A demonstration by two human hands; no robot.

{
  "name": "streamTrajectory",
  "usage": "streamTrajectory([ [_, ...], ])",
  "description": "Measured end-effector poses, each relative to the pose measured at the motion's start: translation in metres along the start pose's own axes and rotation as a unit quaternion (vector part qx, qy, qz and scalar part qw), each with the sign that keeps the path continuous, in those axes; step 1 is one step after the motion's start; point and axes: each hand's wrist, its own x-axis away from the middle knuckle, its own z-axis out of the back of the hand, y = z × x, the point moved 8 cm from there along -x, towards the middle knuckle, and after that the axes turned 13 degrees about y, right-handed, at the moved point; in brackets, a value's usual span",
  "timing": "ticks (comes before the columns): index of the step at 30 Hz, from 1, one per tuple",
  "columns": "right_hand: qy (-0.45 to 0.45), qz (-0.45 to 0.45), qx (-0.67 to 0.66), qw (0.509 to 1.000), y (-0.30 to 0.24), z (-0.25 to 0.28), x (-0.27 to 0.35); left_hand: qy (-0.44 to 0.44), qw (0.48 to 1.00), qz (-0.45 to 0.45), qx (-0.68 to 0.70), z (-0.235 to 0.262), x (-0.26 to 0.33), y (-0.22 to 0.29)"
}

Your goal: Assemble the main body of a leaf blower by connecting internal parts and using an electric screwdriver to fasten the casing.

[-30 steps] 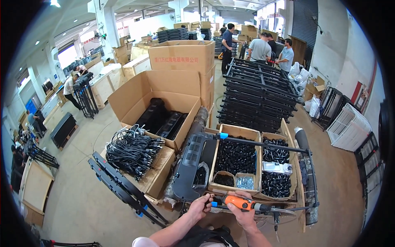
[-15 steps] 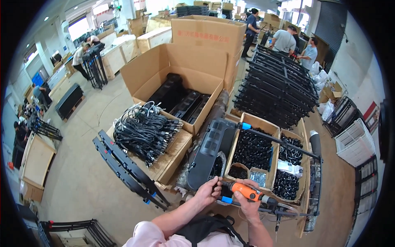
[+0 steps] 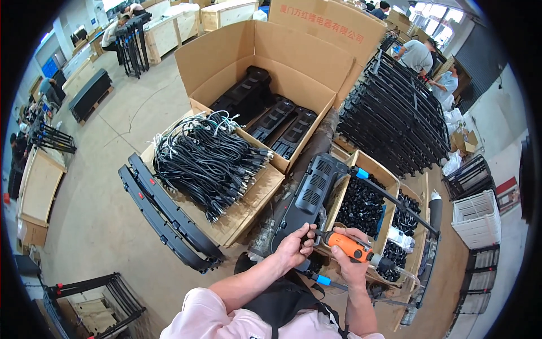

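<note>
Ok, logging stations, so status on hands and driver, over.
Right hand gripping orange power driver. Left hand at driver's black nose, contact unclear. Black vented housing close beyond.

One orange power driver is showing, with one vented black cover. At least three black housings are filling one open carton. Two curved black panels are standing. Two blue sleeves are marking one black frame. Black cables are lying too tangled to count.
</note>
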Motion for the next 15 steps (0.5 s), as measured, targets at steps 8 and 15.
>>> streamTrajectory([
  [8,0.021,-0.084,-0.001,0.996,0.009,-0.044,-0.057,0.074,0.996,-0.059,0.005,-0.004,-0.019,0.037],
  [15,-0.002,-0.074,0.045,0.996,0.035,-0.078,-0.109,0.157,0.939,-0.235,-0.197,0.018,-0.010,0.110],
])
